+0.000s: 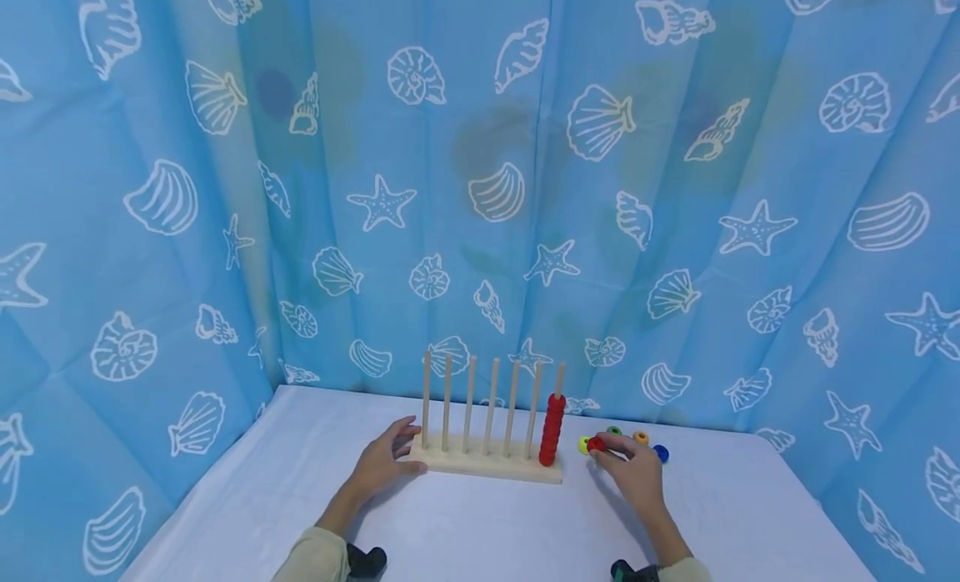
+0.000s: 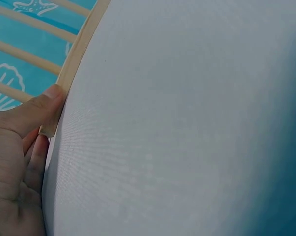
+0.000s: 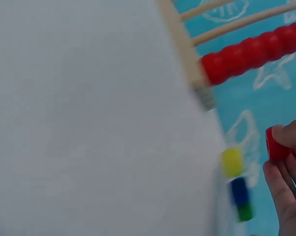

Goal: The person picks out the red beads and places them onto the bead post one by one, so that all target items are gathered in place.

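Observation:
A wooden peg rack with several upright pegs stands on the table, and red beads are stacked on its rightmost peg. My left hand grips the left end of its base. In the left wrist view the thumb lies along the base edge, with fingers behind that end. To the right of the rack, my right hand pinches a loose red bead between thumb and fingertips. The right wrist view shows this red bead held apart from the stack.
Around the right hand lie a yellow bead, a green bead, an orange bead and a blue bead. A white cloth covers the table. Behind it hangs a blue curtain with white shell prints.

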Demonstrator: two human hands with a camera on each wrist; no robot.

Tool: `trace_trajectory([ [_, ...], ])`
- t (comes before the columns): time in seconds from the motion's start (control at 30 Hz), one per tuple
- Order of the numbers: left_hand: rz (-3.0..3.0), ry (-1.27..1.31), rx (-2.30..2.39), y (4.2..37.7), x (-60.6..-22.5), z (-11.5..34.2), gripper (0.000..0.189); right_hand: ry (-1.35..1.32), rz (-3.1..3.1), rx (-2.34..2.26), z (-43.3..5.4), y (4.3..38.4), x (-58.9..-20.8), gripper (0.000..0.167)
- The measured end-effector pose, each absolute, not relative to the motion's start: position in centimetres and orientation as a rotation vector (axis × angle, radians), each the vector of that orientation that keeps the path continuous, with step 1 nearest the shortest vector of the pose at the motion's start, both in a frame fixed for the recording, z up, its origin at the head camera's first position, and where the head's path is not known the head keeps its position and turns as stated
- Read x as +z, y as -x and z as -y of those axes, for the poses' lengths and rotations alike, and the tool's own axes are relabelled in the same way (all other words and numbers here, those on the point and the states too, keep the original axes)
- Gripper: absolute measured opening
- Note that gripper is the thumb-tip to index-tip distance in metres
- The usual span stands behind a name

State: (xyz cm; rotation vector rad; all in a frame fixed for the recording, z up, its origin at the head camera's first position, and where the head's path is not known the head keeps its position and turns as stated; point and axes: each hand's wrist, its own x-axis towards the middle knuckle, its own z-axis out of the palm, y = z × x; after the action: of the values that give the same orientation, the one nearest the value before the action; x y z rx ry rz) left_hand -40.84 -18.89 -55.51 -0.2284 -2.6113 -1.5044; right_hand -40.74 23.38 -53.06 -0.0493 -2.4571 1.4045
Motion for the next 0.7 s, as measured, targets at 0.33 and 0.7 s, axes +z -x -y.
trace_trajectory([
  [0.33,2.597,0.227,-1.530,40.6,-55.3,18.8,0.090,-0.206,2.311,1.464,-22.5,40.5,-45.7,0.042],
  [0.7,2.611,0.198,-1.526,40.7,-55.1,18.6,0.090,-0.383,2.192,1.431,-20.2,40.1,-40.1,0.044],
])
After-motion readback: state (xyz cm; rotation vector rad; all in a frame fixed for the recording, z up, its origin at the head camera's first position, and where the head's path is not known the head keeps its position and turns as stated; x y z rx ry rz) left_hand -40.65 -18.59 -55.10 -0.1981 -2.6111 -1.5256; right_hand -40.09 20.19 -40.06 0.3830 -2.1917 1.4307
